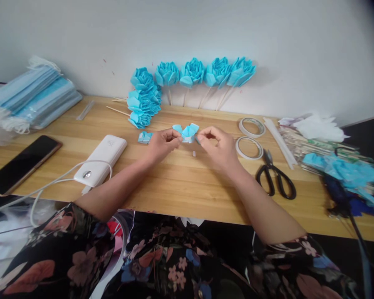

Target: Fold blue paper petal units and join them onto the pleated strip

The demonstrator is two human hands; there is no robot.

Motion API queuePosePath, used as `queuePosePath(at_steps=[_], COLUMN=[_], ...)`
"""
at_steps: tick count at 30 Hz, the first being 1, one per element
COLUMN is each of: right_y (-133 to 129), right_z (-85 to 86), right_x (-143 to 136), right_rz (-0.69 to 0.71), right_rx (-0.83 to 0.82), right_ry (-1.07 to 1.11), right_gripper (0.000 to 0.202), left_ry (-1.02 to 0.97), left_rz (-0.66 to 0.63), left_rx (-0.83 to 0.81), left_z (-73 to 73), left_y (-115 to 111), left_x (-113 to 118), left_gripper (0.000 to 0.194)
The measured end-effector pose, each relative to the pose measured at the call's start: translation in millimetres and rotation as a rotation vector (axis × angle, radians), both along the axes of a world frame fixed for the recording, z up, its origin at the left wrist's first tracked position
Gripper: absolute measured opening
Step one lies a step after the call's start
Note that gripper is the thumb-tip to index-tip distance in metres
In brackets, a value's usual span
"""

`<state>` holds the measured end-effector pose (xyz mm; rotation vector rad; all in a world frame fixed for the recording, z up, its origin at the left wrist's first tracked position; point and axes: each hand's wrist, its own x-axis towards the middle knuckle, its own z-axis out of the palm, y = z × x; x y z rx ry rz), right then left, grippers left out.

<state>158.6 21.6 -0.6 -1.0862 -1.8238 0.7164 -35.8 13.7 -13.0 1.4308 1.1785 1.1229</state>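
- Fingers (pixel 175 143) of the left hand (pixel 162 146) pinched one end of a blue paper piece (pixel 189 132); those of the right hand (pixel 220 147) pinched the other, the tips covering both ends.
- The blue paper piece was over the middle of the tabletop (pixel 171 182); its folds were too small to make out clearly.
- A second blue bundle (pixel 144 137) lay partly hidden behind the left hand.
- Between the forearms, wood showed from a small white bit (pixel 194 153) to the front edge, leaving room to move.
- A white power bank (pixel 104 155) lay just beside the left forearm, its cable (pixel 54 181) running out of view; a phone's (pixel 23 164) near corner reached the front edge.
- A pile of masks (pixel 34 95) was cut off at the left.
- Black scissors (pixel 279 176) lay beside the right forearm, near two tape rolls (pixel 262 151); these and some pale sticks (pixel 279 143) bounded that side.
- Farther right, crumpled blue paper (pixel 345 170) lay over a heap, blurred and hard to sort.
- Four blue flowers (pixel 192 72) leaned on the wall (pixel 299 54); a stack of others (pixel 143 101) overlapped too much to count.
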Motion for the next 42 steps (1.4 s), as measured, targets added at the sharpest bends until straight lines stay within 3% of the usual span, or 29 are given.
queuePosePath(at_steps=[3, 7, 25, 42], right_y=[-2.6, -1.5, -3.9, -2.1], right_z=[-3.1, -7.9, -1.0, -0.8], right_x=[-3.4, -4.3, -4.5, -0.2], right_rz=[0.014, 0.033, 0.102, 0.159], right_rx=[0.129, 0.145, -0.005, 0.007], right_ry=[-0.208, -0.305, -0.258, -0.271], right_gripper=[0.013, 0.011, 0.017, 0.022], left_ry=[-0.005, -0.010, 0.028, -0.003], left_rz=[-0.015, -0.058, -0.110, -0.089], left_rx=[0.006, 0.014, 0.041, 0.013], left_z=[-0.2, -0.2, -3.4, -0.5], left_y=[-1.0, -2.4, -1.5, -2.3], left_x=[2.0, 3.7, 2.3, 3.0], left_gripper=[0.013, 0.013, 0.019, 0.022])
